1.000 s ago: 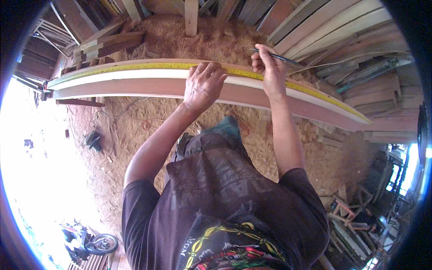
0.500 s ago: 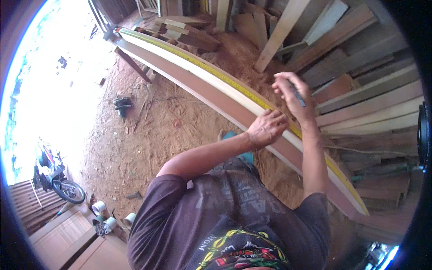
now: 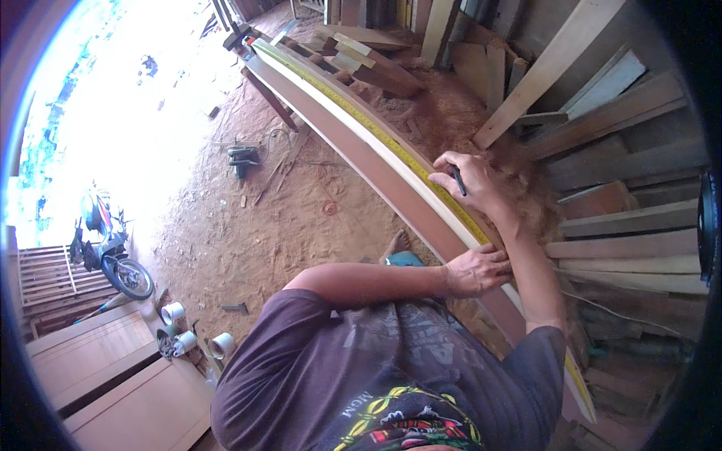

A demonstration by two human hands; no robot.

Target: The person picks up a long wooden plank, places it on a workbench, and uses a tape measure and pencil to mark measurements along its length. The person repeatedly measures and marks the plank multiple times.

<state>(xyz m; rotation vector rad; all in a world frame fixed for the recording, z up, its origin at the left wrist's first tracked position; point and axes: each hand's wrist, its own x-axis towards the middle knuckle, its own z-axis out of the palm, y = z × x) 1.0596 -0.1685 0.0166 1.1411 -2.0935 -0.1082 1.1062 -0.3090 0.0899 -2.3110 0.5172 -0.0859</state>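
Hands on the long board (image 3: 391, 177), head view: right hand (image 3: 474, 180) pinches a dark pencil (image 3: 458, 180) at the yellow tape measure (image 3: 421, 169); left hand (image 3: 475, 270), fingers spread flat, presses the board edge. Since a second ago the view has swung left, bringing in a parked motorbike (image 3: 109, 252); both hands keep their places.

left hand (image 3: 475, 270) lower along plank (image 3: 376, 161)

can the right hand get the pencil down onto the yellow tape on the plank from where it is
Probably yes. The right hand holds the pencil right over the yellow tape measure on the plank, with nothing between them. The left hand rests lower on the plank, out of the way.
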